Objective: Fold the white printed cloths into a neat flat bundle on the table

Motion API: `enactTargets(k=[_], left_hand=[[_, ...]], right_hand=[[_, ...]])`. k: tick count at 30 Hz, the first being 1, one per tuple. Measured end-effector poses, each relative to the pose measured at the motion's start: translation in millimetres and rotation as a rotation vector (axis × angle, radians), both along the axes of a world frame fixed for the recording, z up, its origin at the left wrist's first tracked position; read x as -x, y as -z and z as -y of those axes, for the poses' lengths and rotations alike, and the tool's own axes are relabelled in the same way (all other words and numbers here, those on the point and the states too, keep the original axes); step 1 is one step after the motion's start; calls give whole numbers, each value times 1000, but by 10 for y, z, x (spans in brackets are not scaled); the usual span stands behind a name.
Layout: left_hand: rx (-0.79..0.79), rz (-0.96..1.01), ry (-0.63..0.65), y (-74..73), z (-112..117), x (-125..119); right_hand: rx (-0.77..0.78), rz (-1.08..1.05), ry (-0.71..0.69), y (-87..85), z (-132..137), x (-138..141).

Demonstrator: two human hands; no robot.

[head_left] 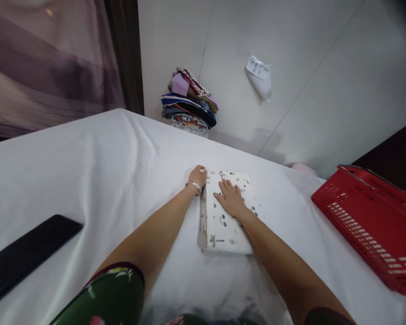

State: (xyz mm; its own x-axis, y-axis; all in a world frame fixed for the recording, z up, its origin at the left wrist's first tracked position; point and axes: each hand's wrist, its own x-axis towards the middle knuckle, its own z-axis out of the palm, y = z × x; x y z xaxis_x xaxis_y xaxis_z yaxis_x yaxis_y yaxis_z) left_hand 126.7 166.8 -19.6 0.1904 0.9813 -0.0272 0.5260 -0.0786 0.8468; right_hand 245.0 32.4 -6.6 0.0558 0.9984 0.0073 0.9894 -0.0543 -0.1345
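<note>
A folded white cloth (219, 230) printed with small palms, rainbows and other motifs lies on the white-covered surface in front of me. My left hand (198, 176), with a bracelet at the wrist, is closed at its far left corner and seems to pinch the edge there; the fingertips are partly hidden. Flat on top of the cloth rests my right hand (232, 198), its fingers spread and nothing gripped in them. The cloth's left side shows several stacked layers.
A red plastic basket (368, 216) stands at the right, a black flat object (30, 253) lies at the left. Beyond the far edge of the white sheet (115, 180), a stack of folded clothes (189, 104) and a labelled plastic bag (259, 79) are on the floor.
</note>
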Motion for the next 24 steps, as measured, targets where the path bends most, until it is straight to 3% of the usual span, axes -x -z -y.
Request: enactTargets(k=[3, 6, 8, 11, 16, 20, 24], left_hand=[[-19, -10, 7, -6, 7, 1], [-36, -19, 9, -1, 8, 2], [-48, -25, 11, 11, 8, 2], [-65, -34, 20, 34, 12, 1], [-83, -51, 24, 36, 23, 4], [-74, -55, 20, 6, 30, 12], [-69, -51, 23, 4, 33, 18]], right_hand=[[77, -63, -14, -155, -64, -98], [11, -71, 44, -254, -144, -319], [-43, -32, 141, -225, -182, -488], [-1, -9, 246, -77, -222, -672], [-22, -165, 243, 15, -242, -766], [-118, -431, 342, -56, 7, -812], [-164, -675, 488, -47, 594, -827]])
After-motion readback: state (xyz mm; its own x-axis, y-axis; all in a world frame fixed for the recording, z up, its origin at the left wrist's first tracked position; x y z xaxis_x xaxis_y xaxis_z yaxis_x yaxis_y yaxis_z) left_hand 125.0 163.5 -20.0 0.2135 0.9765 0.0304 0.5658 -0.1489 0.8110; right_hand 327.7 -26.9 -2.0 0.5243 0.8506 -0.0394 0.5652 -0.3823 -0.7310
